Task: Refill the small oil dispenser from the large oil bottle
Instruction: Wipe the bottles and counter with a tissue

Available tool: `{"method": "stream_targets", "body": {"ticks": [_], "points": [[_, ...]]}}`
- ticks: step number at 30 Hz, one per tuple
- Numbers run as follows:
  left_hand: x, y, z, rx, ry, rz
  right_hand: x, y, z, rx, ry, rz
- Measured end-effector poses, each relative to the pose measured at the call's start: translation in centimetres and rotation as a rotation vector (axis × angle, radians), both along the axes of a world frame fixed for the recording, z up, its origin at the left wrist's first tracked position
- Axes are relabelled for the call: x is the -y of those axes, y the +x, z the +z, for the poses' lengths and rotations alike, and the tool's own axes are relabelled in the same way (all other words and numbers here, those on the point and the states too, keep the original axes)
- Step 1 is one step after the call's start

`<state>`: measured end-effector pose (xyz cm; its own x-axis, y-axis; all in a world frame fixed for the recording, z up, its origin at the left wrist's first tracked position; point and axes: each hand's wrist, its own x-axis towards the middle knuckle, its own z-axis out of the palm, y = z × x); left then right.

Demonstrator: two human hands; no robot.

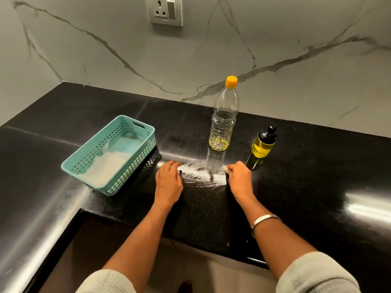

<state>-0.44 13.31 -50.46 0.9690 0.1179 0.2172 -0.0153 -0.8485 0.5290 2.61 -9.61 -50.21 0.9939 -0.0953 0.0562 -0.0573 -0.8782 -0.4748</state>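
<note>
Both hands flat on counter point(296, 166), L point(168, 182) fingers spread, R point(240, 178) fingertips unclear.

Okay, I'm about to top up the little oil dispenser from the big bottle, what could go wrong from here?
The tall clear plastic bottle with the orange cap is nearly empty, so it is probably light and may tip easily when grabbed. The small dark-topped oil dispenser stands close beside it, so a knock could topple both. The glossy black countertop shows smears between your left hand and right hand, possibly oily and slippery.

basket point(110, 155) left of large oil bottle point(223, 121), dispenser point(263, 143) right
</note>
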Motion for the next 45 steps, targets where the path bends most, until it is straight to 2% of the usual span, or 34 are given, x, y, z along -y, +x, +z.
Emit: {"method": "stream_targets", "body": {"ticks": [6, 10, 12, 15, 20, 24, 26, 31, 35, 42, 45], "points": [[-2.4, 0.0, -0.5, -0.003, 0.038, 0.040, -9.7, -0.9, 0.2, -0.089, 0.057, 0.320], [-2.6, 0.5, -0.4, -0.027, 0.046, 0.046, -9.3, -2.2, 0.3, -0.098, 0.048, 0.561], [-1.8, 0.7, -0.1, -0.013, 0.050, 0.019, -6.8, -2.0, 0.1, -0.085, 0.016, 0.510], [-0.4, 1.0, 0.0, -0.005, 0.034, -0.038, -1.8, -1.6, -0.4, -0.041, 0.019, 0.274], [1.4, 1.4, -0.4, -0.016, 0.018, -0.084, 5.5, -3.9, -0.6, 0.062, -0.120, -0.071], [2.0, 1.5, -0.2, -0.005, 0.007, -0.088, 5.0, -5.3, -0.4, 0.068, -0.158, -0.195], [1.9, 1.5, -0.1, 0.000, 0.004, -0.081, 1.9, -5.8, -0.4, 0.064, -0.128, -0.154], [-0.4, 1.0, 0.1, 0.012, 0.013, -0.012, -8.5, -6.4, -0.6, 0.014, 0.013, 0.194], [-3.2, 0.5, 0.1, -0.014, 0.034, 0.056, -13.2, -4.9, 1.3, -0.054, -0.017, 0.431], [-5.5, 0.3, 0.5, 0.018, 0.043, 0.077, -14.2, 0.8, 1.5, -0.063, 0.086, 0.369], [-5.6, 0.6, 0.5, 0.022, 0.035, 0.049, -12.4, 3.1, 1.5, -0.024, 0.011, 0.274]]}}
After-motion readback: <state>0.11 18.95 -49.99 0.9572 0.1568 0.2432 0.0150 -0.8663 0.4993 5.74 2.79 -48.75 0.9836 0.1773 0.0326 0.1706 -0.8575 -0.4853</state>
